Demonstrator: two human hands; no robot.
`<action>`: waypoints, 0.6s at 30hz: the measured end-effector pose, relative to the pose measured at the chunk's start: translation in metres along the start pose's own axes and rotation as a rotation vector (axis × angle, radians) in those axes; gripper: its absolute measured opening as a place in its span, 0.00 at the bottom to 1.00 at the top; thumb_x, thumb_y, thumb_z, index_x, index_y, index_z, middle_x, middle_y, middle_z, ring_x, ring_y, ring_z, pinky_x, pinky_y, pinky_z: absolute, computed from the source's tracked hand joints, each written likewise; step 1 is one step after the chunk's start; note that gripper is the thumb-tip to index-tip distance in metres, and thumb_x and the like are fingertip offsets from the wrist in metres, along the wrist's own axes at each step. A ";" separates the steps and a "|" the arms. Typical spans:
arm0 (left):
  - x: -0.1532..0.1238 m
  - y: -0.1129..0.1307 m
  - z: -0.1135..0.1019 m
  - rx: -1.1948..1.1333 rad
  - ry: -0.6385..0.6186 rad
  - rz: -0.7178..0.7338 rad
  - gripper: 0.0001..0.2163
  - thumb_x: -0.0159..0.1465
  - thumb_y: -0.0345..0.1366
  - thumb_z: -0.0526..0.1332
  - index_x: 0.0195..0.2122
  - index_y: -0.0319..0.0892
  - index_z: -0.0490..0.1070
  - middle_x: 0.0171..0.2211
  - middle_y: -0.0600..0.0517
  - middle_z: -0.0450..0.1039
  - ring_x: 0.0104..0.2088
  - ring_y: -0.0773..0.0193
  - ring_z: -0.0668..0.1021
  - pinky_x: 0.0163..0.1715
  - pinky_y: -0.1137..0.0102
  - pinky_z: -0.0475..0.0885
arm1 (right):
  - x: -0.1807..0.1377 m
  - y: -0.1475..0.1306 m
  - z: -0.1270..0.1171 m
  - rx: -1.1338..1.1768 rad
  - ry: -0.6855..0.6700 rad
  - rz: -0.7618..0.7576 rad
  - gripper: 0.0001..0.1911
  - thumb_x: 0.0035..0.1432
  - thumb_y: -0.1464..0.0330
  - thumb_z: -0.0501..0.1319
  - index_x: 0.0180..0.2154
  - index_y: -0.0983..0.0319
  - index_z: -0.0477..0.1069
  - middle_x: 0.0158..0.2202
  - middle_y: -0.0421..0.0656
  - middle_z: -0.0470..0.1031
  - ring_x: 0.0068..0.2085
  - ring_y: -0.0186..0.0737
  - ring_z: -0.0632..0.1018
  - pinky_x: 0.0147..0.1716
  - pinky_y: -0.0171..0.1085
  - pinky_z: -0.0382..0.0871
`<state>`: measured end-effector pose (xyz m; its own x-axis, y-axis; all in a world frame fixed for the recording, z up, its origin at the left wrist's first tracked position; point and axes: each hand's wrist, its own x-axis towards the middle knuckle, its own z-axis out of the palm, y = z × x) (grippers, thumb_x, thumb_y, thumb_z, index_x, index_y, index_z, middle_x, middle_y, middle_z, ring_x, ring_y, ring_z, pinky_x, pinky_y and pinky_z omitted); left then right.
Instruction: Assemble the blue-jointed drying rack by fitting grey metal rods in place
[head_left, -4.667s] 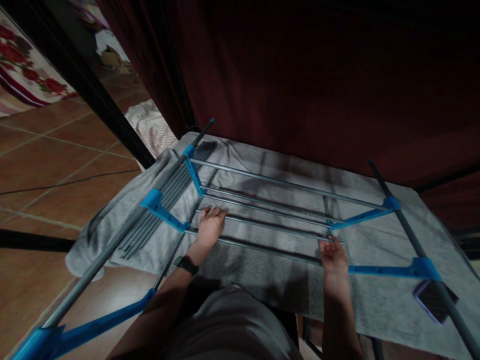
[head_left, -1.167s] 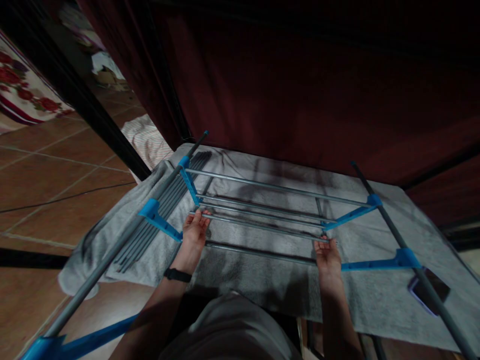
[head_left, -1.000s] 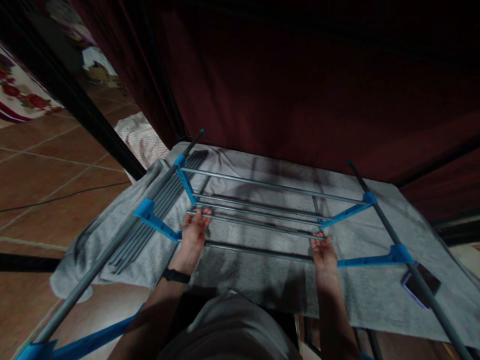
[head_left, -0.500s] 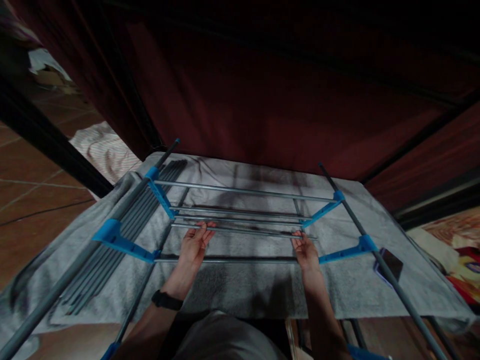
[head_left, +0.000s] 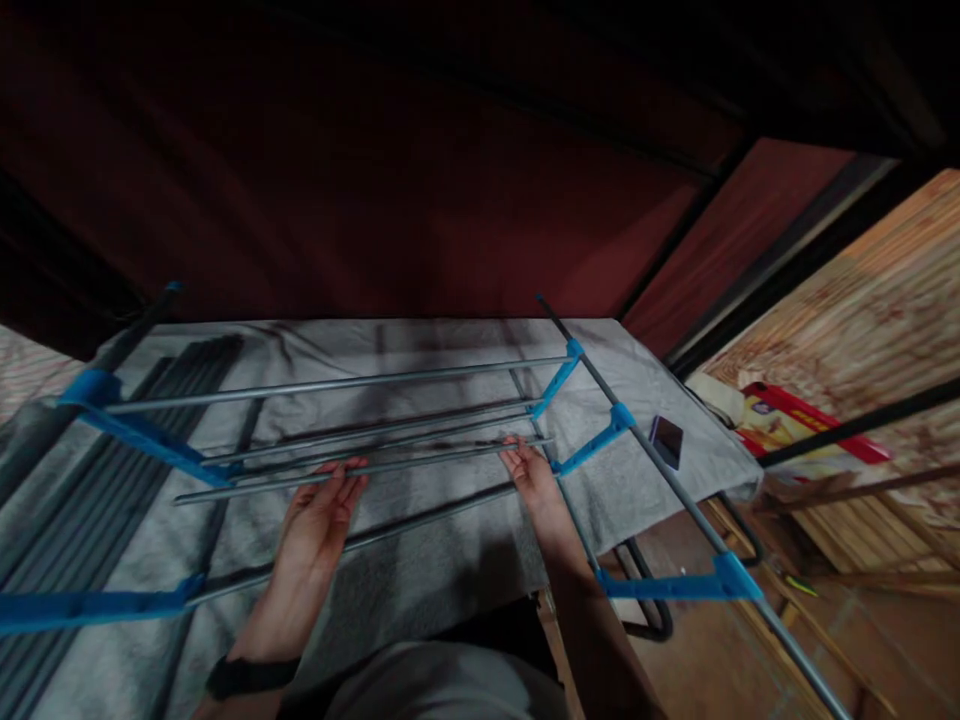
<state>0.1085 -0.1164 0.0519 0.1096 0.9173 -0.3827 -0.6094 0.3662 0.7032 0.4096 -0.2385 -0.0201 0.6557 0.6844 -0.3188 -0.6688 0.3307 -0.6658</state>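
Observation:
A thin grey metal rod (head_left: 431,459) lies across both my palms, just above the towel-covered surface. My left hand (head_left: 319,515) has its fingers curled under the rod toward its left part. Near the rod's right end, my right hand (head_left: 529,472) pinches it between thumb and fingers. Around the hands stands a rack frame of grey poles with blue plastic brackets: a left bracket (head_left: 154,440) and a right bracket (head_left: 598,440). Several crossbars span the brackets, including a back crossbar (head_left: 345,382) and a front crossbar (head_left: 431,515). The held rod's left end sticks out free beside the left bracket.
Several loose grey tubes (head_left: 112,500) lie side by side on the grey towel (head_left: 465,345) at the left. A phone (head_left: 666,443) rests on the towel at the right. Dark red panels (head_left: 375,220) rise behind. A red package (head_left: 810,420) and wooden frames are further right.
My view has turned to the right, so the rack appears shifted left. Both hands keep hold of the rod, whose left end now shows in front of the left bracket.

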 end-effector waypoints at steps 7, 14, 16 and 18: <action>0.001 0.005 -0.003 0.049 0.005 0.123 0.07 0.59 0.27 0.70 0.29 0.44 0.74 0.30 0.56 0.81 0.38 0.60 0.84 0.42 0.65 0.82 | -0.004 0.000 0.004 0.057 0.004 0.073 0.06 0.56 0.75 0.68 0.35 0.58 0.76 0.37 0.40 0.85 0.42 0.39 0.84 0.53 0.43 0.78; 0.010 0.004 -0.022 -0.003 0.104 0.144 0.14 0.53 0.27 0.74 0.24 0.42 0.67 0.28 0.60 0.77 0.32 0.63 0.83 0.35 0.67 0.83 | 0.015 -0.003 -0.004 0.061 0.059 0.064 0.04 0.60 0.71 0.67 0.34 0.57 0.75 0.32 0.38 0.84 0.36 0.38 0.84 0.48 0.40 0.80; 0.008 0.001 -0.021 0.001 0.126 0.170 0.15 0.54 0.30 0.75 0.24 0.42 0.67 0.27 0.60 0.77 0.28 0.67 0.81 0.34 0.68 0.83 | 0.018 -0.002 -0.008 0.031 0.043 0.038 0.04 0.60 0.69 0.68 0.34 0.56 0.74 0.32 0.37 0.83 0.36 0.37 0.84 0.47 0.40 0.81; 0.001 -0.002 -0.015 0.034 0.098 0.212 0.13 0.54 0.32 0.76 0.25 0.42 0.70 0.27 0.59 0.76 0.27 0.69 0.79 0.34 0.69 0.82 | 0.017 0.000 -0.009 0.003 0.049 0.022 0.05 0.60 0.68 0.68 0.33 0.55 0.73 0.31 0.35 0.83 0.35 0.37 0.84 0.46 0.40 0.81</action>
<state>0.0979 -0.1181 0.0411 -0.0961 0.9553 -0.2795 -0.5837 0.1734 0.7933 0.4242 -0.2331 -0.0317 0.6568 0.6593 -0.3660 -0.6846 0.3179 -0.6559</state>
